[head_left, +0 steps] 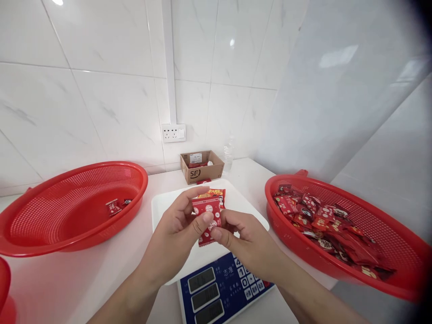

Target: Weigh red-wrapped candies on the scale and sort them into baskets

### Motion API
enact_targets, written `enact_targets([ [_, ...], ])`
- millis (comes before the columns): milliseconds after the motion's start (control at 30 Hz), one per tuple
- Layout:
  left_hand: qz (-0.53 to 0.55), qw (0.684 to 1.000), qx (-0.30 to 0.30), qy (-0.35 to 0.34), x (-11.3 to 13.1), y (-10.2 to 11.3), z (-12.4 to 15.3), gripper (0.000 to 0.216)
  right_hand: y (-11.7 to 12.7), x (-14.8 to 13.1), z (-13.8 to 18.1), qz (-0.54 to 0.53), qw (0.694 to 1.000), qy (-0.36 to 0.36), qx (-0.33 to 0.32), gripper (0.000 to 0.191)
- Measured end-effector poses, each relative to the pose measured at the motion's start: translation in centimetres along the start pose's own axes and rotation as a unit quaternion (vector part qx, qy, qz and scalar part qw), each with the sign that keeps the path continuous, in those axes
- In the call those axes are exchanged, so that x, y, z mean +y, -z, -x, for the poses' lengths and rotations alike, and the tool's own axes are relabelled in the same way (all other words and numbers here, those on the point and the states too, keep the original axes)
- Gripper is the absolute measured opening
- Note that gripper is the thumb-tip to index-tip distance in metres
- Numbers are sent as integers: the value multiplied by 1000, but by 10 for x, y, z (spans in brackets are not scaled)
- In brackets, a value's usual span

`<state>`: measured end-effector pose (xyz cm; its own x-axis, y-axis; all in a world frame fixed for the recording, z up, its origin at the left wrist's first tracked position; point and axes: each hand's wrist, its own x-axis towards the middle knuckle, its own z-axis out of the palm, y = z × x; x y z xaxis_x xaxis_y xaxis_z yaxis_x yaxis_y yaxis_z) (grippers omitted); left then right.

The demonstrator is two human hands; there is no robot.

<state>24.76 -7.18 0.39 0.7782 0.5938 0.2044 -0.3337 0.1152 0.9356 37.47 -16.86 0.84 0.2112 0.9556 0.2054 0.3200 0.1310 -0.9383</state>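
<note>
A red candy packet (pixel 208 211) with white round prints is held up between both hands. My left hand (pixel 178 227) closes on its left side, thumb across the front. From the right, my right hand (pixel 241 234) pinches its lower right edge. Behind it shows another red and yellow packet (pixel 216 193); whether the fingers also grip that one, I cannot tell. Beneath the hands is the white pan (pixel 162 207) of a digital scale, whose blue panel (pixel 202 294) with displays and keys faces me.
A red perforated basket (pixel 67 180) at left holds a few small packets. The right red basket (pixel 337 189) holds many packets. A cardboard box (pixel 202 173) and a clear plastic bottle (pixel 228 155) stand by the wall. Another red rim (pixel 4 281) shows at lower left.
</note>
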Motion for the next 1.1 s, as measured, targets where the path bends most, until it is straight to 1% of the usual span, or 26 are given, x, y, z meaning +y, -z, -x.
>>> enact_targets([
  [67,-20,1000,-7,-19,2,0,0,25,1,-2,2,-5,1000,21,10,30],
  [133,-47,998,-20,-26,3,2,-1,22,2,-3,4,7,999,35,36,31],
  [267,-119,989,-82,1,2,7,-1,28,2,-3,7,34,996,41,68,38],
  [333,-140,983,-114,12,2,8,-1,32,2,-3,9,45,996,47,63,39],
  [433,-123,981,-149,23,3,8,0,36,1,-4,10,53,995,67,46,40],
  [500,-114,980,-161,24,4,8,0,39,1,-6,10,53,995,71,36,39],
  [567,-116,980,-162,27,5,9,0,42,1,-7,11,48,997,58,30,37],
  [667,-116,979,-162,30,5,10,1,38,1,-6,12,35,999,23,30,36],
  [800,-166,977,-134,7,6,11,2,29,0,-4,13,11,1000,-2,27,34],
  [867,-186,974,-127,8,6,10,2,26,0,-3,13,18,999,-5,27,33],
  [1000,-216,966,-137,27,7,9,-2,20,1,0,12,58,998,-13,28,33],
  [1033,-241,962,-128,28,7,9,-3,19,2,3,11,73,997,-14,33,33],
  [1067,-275,956,-102,22,8,10,-4,17,3,5,10,93,995,-15,44,32],
  [1100,-311,948,-63,6,8,12,-5,15,4,8,9,121,991,-17,57,32],
])
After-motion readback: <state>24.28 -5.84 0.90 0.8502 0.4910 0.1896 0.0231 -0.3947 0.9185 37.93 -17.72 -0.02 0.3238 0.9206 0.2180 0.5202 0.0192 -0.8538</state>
